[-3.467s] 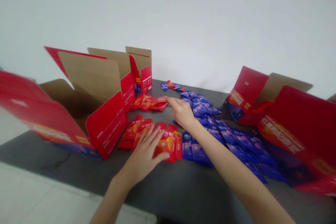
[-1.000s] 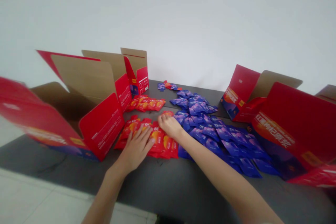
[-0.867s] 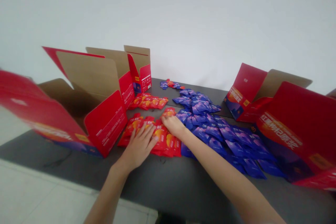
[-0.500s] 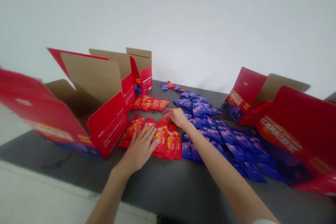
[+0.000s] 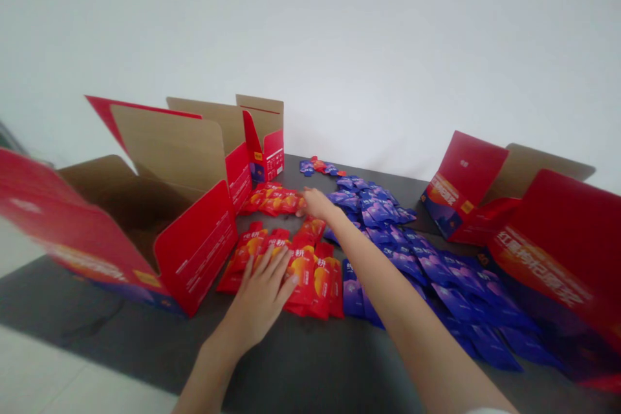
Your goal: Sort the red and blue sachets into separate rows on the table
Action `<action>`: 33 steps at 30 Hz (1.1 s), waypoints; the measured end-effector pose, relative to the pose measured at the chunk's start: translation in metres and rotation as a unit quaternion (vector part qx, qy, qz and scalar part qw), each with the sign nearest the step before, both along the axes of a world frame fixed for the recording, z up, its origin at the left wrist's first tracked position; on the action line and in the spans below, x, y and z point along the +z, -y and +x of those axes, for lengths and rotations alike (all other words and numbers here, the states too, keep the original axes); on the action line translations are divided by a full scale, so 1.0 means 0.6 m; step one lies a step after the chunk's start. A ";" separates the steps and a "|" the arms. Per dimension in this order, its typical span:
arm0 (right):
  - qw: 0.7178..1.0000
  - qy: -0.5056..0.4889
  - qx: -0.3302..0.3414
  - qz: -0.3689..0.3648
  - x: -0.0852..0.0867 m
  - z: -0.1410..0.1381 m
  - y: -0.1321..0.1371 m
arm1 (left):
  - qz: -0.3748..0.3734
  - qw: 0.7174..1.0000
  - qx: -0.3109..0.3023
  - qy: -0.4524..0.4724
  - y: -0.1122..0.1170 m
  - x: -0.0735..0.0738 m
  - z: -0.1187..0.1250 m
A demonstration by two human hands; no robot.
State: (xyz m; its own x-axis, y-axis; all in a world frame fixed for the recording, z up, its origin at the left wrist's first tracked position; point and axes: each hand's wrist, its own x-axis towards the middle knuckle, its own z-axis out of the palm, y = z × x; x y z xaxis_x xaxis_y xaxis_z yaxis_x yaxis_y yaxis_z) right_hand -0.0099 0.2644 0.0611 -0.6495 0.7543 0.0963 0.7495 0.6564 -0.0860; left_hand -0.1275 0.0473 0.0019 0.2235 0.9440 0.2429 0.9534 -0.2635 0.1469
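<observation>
My left hand (image 5: 259,297) lies flat with fingers spread on the near group of red pouches (image 5: 315,281), which have orange pictures and spouted tops. Farther back, my right hand (image 5: 317,204) is at the right end of a second group of red pouches (image 5: 272,197). Its fingers are bent around the edge of the endmost pouch, and the fingertips are partly hidden. One red pouch (image 5: 312,229) lies aslant at the back of the near group, below my right wrist. Purple-blue pouches (image 5: 407,259) lie in overlapping rows under and beyond my right forearm.
Open red cartons (image 5: 198,249) line the left side of the dark table (image 5: 310,362), flaps raised. More red cartons (image 5: 548,259) stand at the right. A small row of blue and red pieces (image 5: 324,167) lies at the back near the wall.
My right hand has left the red pouch at the back of the near group and moved farther away, to the far red group. My left hand stays on the near pouches. The view has shifted slightly.
</observation>
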 end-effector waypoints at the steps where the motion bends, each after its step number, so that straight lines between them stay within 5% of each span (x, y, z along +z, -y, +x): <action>1: 1.000 0.004 0.004 -0.003 -0.002 -0.014 -0.006 | -0.010 1.000 0.008 0.004 0.001 0.003 0.001; 8: 0.996 0.088 0.030 0.017 -0.026 -0.078 -0.021 | -0.033 0.999 0.022 0.013 0.006 0.012 0.005; 15: 0.990 0.102 0.071 0.067 -0.038 -0.071 -0.006 | -0.037 0.999 0.014 0.020 0.008 0.014 0.004; 19: 0.984 0.109 0.095 0.107 -0.019 -0.049 0.011 | -0.036 0.999 0.016 0.025 0.009 0.014 0.004; 25: 0.970 0.092 0.031 0.223 0.017 -0.004 0.058 | -0.037 0.999 0.019 0.032 0.010 0.015 0.005; 33: 0.961 0.150 0.097 0.210 -0.051 0.037 0.138 | 0.009 0.999 0.016 0.037 0.008 0.003 0.007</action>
